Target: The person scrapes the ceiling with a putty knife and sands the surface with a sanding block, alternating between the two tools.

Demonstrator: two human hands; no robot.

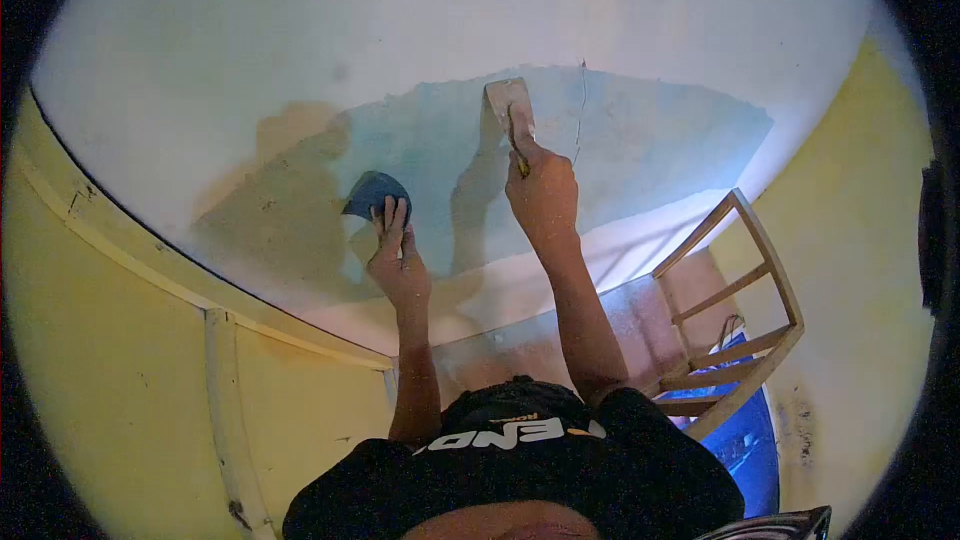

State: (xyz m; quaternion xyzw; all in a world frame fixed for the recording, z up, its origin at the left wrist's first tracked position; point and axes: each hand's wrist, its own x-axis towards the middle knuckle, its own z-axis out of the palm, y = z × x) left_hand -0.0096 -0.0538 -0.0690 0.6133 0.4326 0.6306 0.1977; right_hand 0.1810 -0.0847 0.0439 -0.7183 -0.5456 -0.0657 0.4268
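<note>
My right hand is closed around the handle of a putty knife. Its wide, smeared blade lies against the pale surface in front of me, at the upper border of a blue-green patch. Lower and to the left, my left hand pinches a flat, dark blue spreader with a rounded edge, fingers laid over its face. This spreader overlaps the lower left part of the patch. Shadows of both hands and tools fall on the surface beside them.
A thin vertical crack runs through the patch, right of the putty knife. At the right stands a wooden frame with crosspieces, a bright blue object behind it. Yellow panelling with a wooden strip borders the left; a yellow wall borders the right.
</note>
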